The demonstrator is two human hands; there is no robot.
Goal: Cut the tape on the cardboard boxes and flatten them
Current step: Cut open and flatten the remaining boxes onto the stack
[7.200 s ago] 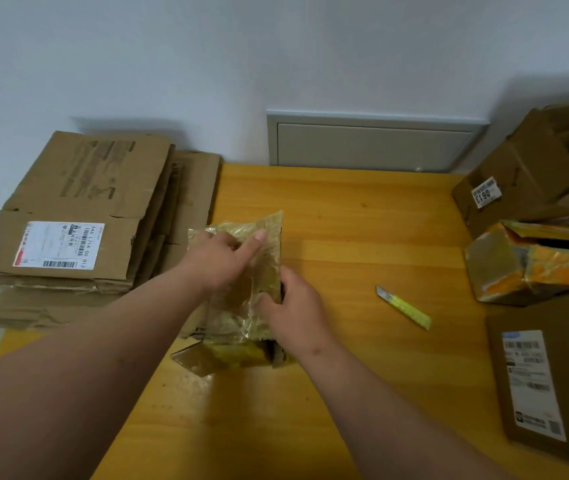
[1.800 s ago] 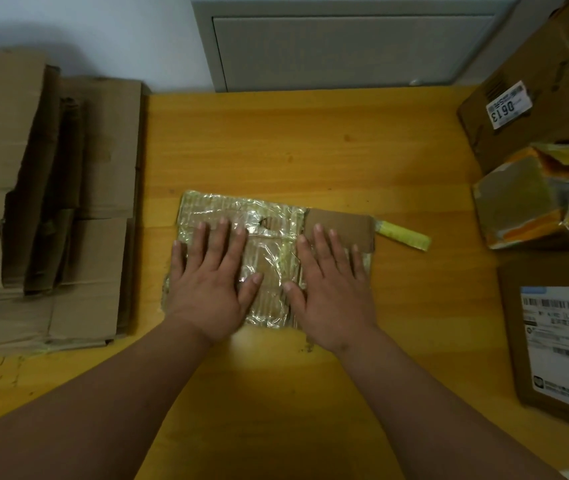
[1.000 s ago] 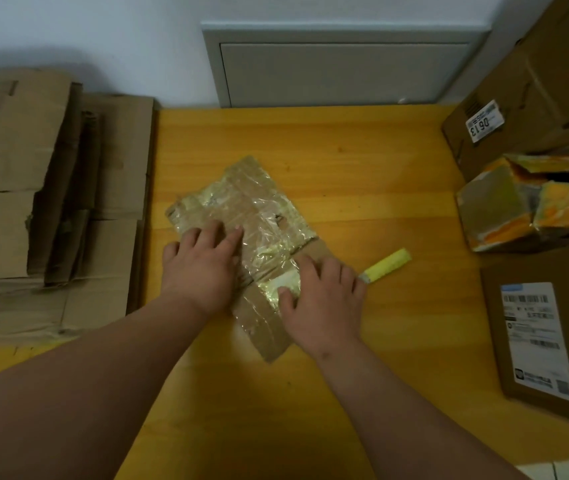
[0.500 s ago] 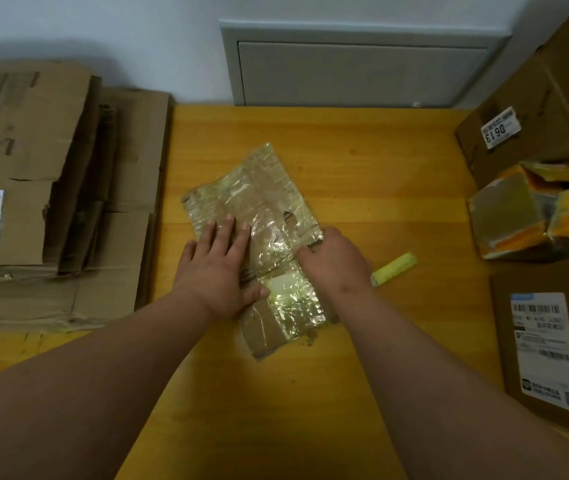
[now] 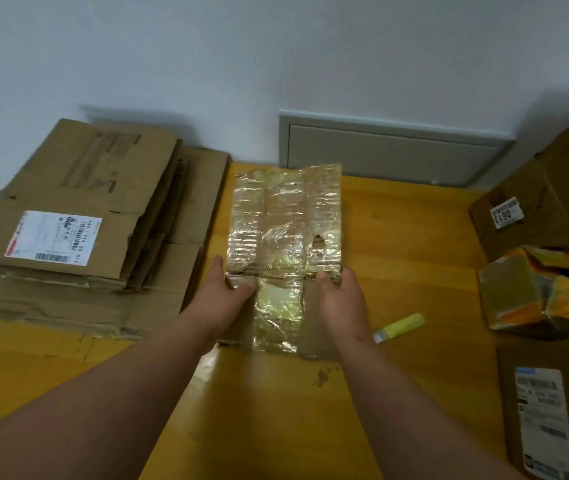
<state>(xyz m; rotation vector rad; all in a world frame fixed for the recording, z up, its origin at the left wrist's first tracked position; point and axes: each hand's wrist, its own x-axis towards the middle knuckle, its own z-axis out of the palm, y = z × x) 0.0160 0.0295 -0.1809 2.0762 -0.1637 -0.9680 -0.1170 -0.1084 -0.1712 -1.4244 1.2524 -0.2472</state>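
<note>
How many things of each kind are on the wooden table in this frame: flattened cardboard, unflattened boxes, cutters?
Flattened cardboard: 2 (tape-covered flattened box held by the left hand and right hand; brown flattened-cardboard stack, counted as one)
Boxes not flattened: 3 (brown box, 0613 label; orange-taped box; brown box, white shipping label)
Yellow cutter: 1
Total: 6

I face a plain white wall [image 5: 276, 46]; a grey recessed panel [image 5: 390, 152] sits low in it, just behind my yellow wooden table [image 5: 397, 237].

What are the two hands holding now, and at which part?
Both hold the flattened tape-covered box at its near part: left hand on the left edge, right hand on the right edge.
</note>
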